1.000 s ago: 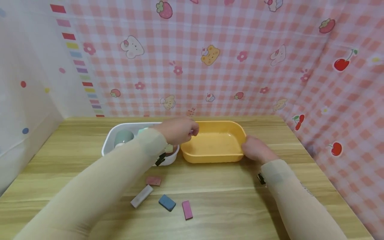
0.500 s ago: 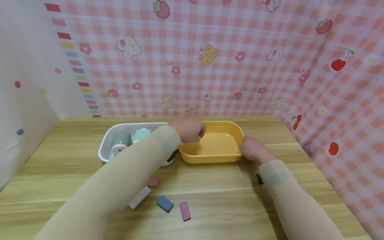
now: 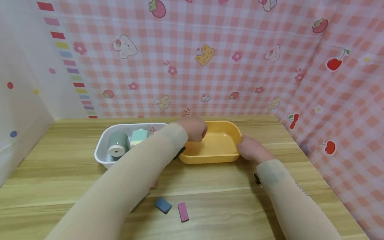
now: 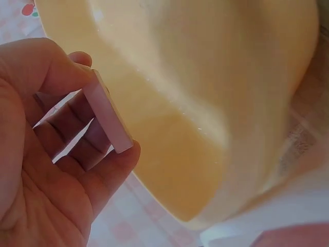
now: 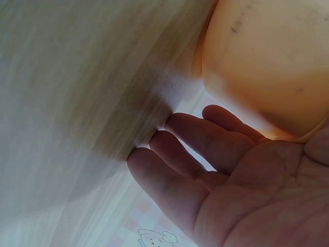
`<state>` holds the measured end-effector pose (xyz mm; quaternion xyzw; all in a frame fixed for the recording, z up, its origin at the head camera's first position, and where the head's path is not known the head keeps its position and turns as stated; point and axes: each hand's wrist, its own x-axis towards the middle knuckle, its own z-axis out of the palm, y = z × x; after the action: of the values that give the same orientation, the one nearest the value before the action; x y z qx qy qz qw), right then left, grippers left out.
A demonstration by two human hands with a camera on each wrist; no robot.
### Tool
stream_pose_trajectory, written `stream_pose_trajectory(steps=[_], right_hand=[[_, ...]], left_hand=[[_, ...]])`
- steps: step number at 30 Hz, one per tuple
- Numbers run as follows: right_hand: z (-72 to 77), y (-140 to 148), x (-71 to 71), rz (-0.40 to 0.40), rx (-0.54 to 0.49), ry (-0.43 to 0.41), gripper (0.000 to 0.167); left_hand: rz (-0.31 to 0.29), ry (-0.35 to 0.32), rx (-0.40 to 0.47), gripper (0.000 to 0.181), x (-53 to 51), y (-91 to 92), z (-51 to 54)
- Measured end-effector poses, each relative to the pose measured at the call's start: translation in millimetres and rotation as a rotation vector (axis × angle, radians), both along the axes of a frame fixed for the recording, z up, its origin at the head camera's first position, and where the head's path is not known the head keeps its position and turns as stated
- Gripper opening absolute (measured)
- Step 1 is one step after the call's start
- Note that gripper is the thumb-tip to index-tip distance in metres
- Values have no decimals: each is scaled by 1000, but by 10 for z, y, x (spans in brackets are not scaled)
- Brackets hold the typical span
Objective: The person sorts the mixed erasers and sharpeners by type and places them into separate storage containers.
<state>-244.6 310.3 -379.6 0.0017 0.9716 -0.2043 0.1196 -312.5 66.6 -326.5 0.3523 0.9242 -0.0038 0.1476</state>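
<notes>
My left hand [image 3: 194, 129] hangs over the left part of the yellow tray [image 3: 210, 159]. In the left wrist view it pinches a thin, pale pink rectangular block [image 4: 109, 116] between thumb and fingertip, above the tray floor. The block is hidden by the hand in the head view. My right hand [image 3: 252, 148] is at the tray's right end, touching its outer wall. Its fingers [image 5: 164, 180] are extended, with tips down at the tabletop. A blue block [image 3: 163, 205] and a pink block [image 3: 183, 212] lie on the table in front.
A white tray [image 3: 98, 151] adjoins the yellow one on the left, holding a grey-green cylindrical object [image 3: 118, 141] and a mint item [image 3: 139, 136]. My left forearm covers part of it. A whitish block [image 3: 139, 202] peeks out beside the sleeve. Patterned cloth [image 3: 180, 50] hangs behind.
My left hand has moved right, from the white tray's edge to over the yellow tray. The right hand stays at the tray's end. The view has shifted slightly.
</notes>
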Motion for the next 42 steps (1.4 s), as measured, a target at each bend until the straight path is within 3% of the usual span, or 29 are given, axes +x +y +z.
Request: stream_pose_trajectory(steps=[15,25,28,32,35,42], right_hand=[[-33,-8,1,8,25,22,50],[-60,15,-22,-4,-2,11,46],[-54,12,-19,-3,-7,14,47],[-46,13,-9,-5,-16,19,49],[-45,14,-9,-11,-20,16,50],[-36,-1,-11,-3,-17,26,47]], left_hand=[[2,23,1,9,-139,195,-71],[13,-78,-50,16,-86,192,-21],[11,-97,-82,18,-122,200,-48],[19,-91,-143,16,-247,257,-149],[32,-96,-152,17,-264,276,-153],[57,-95,-137,17,-198,255,-111]])
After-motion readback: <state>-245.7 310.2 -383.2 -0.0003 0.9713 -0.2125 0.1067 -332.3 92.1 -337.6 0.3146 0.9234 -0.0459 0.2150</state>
